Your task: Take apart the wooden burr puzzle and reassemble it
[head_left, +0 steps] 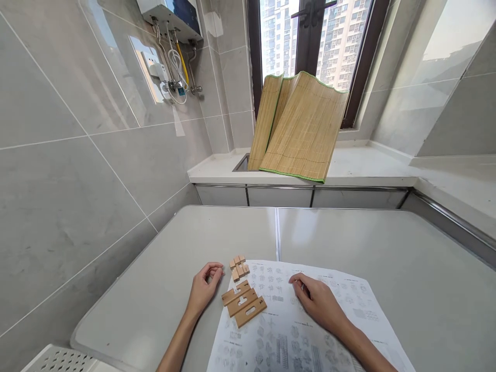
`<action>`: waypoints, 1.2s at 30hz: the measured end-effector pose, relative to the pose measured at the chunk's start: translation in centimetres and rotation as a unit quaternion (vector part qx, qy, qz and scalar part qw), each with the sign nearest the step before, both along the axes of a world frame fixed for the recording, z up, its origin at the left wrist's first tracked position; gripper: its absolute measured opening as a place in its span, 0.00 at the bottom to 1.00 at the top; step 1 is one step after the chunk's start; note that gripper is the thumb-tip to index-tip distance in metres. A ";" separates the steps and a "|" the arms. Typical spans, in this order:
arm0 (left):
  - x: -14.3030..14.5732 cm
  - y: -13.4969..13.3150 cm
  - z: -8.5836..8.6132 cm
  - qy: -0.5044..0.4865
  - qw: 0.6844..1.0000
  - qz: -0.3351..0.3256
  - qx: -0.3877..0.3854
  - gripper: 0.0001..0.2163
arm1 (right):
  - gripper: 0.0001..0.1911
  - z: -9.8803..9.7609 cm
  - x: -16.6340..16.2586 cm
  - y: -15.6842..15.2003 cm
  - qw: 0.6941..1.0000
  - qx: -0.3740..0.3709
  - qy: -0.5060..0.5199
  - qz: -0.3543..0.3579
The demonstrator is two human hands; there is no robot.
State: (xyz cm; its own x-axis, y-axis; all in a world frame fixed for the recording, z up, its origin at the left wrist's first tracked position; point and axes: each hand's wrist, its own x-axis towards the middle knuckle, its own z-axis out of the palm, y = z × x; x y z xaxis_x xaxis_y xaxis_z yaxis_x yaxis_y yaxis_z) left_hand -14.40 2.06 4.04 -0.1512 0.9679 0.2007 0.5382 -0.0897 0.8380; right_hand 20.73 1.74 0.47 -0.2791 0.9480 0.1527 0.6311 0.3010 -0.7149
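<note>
My left hand [207, 285] rests on the table at the sheet's left edge, fingers loosely bent and apart, holding nothing. Just to its right lie several small notched wooden pieces [239, 268], placed close together. Below these sit three flat wooden pieces [245, 304] side by side, with cut-outs and small numbers; one has a long slot. They lie partly on a large printed sheet [282, 320] covered with small drawings and text. My right hand [315, 300] rests on the sheet, its fingers loosely curled and empty, the index finger reaching toward the drawings.
The pale table [349, 237] has a seam down its middle. Beyond it, a folded bamboo mat [306, 129] stands on the white counter [372, 163], partly over a sink. A white perforated basket [58, 360] is at the lower left, and a tiled wall [96, 206] runs along the left.
</note>
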 end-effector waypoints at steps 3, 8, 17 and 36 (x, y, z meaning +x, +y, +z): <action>-0.2 0.0 -0.1 0.007 1.000 -0.002 -0.001 0.15 | 0.18 0.1 -0.1 -0.1 1.000 -0.010 0.001 -0.003; -0.5 0.1 -0.5 0.012 1.000 -0.002 -0.008 0.14 | 0.18 0.6 -0.3 -0.1 1.000 -0.012 -0.002 -0.007; -0.3 -0.2 -0.3 0.021 1.000 0.012 -0.013 0.15 | 0.18 0.2 -0.5 0.1 1.000 -0.010 0.002 -0.019; 0.4 -0.6 0.6 0.047 0.998 0.001 -0.036 0.16 | 0.21 0.2 -0.5 0.2 0.999 -0.027 0.012 -0.016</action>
State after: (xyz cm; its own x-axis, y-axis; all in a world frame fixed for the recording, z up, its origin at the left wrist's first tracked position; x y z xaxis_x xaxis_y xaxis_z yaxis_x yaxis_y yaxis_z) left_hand -14.02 1.50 4.61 -0.1370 0.9801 0.1437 0.6154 -0.0295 0.7877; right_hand 20.21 1.94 0.66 -0.2461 0.9633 0.1075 0.6221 0.2420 -0.7446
